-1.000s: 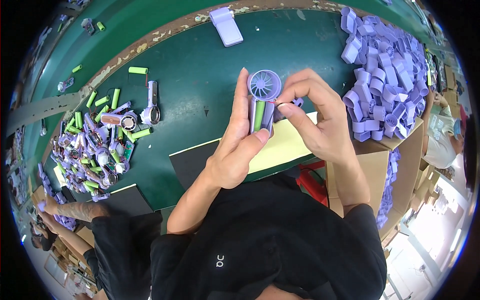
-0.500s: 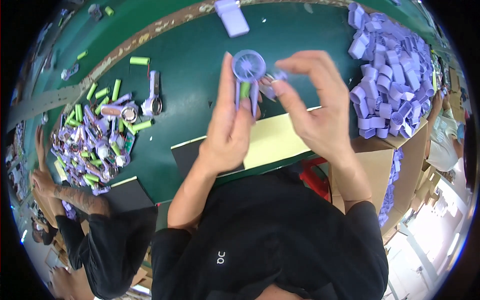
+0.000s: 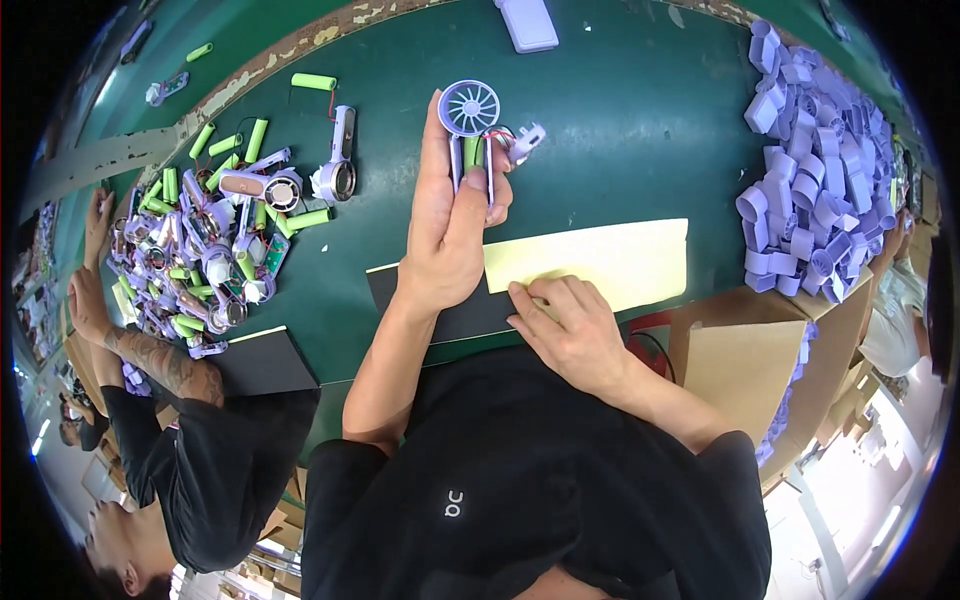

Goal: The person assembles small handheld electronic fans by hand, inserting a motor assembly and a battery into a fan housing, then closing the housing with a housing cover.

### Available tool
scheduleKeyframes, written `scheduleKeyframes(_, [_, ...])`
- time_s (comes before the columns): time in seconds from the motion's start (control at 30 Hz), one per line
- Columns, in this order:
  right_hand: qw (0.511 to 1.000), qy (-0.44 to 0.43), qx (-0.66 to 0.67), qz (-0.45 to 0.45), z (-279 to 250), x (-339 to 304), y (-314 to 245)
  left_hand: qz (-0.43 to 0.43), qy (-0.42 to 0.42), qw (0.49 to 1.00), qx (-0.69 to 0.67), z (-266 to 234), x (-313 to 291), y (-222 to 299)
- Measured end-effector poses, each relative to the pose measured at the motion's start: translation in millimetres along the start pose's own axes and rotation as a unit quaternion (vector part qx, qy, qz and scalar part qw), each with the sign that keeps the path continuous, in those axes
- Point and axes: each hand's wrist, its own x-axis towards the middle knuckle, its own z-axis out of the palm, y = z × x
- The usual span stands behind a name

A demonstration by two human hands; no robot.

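Observation:
My left hand (image 3: 446, 235) is closed around an open lilac handheld fan body (image 3: 468, 106), its round slotted grille at the top. Inside its handle, under my thumb, lies a green battery cell (image 3: 473, 152). Thin red and dark wires run from the body to a small lilac part (image 3: 525, 143) dangling at its right side. My right hand (image 3: 572, 328) is low over a pale yellow sheet (image 3: 620, 255), thumb and fingers bent together at its lower left edge. Whatever sits between those fingertips is hidden. Beside and below the sheet shows a black strip (image 3: 462, 318).
A heap of fan innards and green cells (image 3: 190, 255) covers the left side. Lilac shells (image 3: 815, 180) are piled at right above a cardboard box (image 3: 735, 365). One lilac case (image 3: 528, 25) lies at the far edge. A co-worker's tattooed arm (image 3: 150, 358) is at left.
My right hand has left the small wired part and come down to the yellow sheet. The fan body stays in my left hand, shifted slightly left. The whole view has shifted a little.

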Motion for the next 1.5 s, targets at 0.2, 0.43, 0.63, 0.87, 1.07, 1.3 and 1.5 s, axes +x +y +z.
scheduleKeyframes(0.2, [0.999, 0.009, 0.035, 0.006, 4.6, 2.8, 0.6, 0.045, 0.053, 0.996, 0.048, 7.5, 2.4, -12.4])
scheduleKeyframes(0.43, [0.965, -0.068, 0.211, 0.143, -8.1, 15.7, 0.5, 0.092, 0.055, 0.986, 0.128, 3.4, 3.9, -25.3])
scheduleKeyframes(0.63, [0.935, -0.108, 0.324, 0.093, -43.7, 21.1, -2.7, 0.106, 0.046, 0.984, 0.134, -0.1, 3.1, -31.1])
scheduleKeyframes(0.87, [0.945, 0.022, 0.297, 0.136, -112.1, 78.8, 11.6, -0.004, 0.042, 0.997, 0.072, 29.5, -4.0, 11.8])
scheduleKeyframes(1.07, [0.934, -0.018, 0.304, 0.186, -134.0, 101.4, 4.9, 0.001, 0.031, 0.996, 0.087, 45.0, -3.7, 23.9])
scheduleKeyframes(1.3, [0.939, -0.045, 0.267, 0.210, -141.1, 113.7, 8.6, 0.069, -0.021, 0.979, 0.188, 44.8, -3.7, 19.1])
scheduleKeyframes(1.5, [0.946, -0.090, 0.213, 0.225, -154.3, 127.5, 9.6, 0.076, -0.040, 0.975, 0.206, 51.4, -1.9, 19.4])
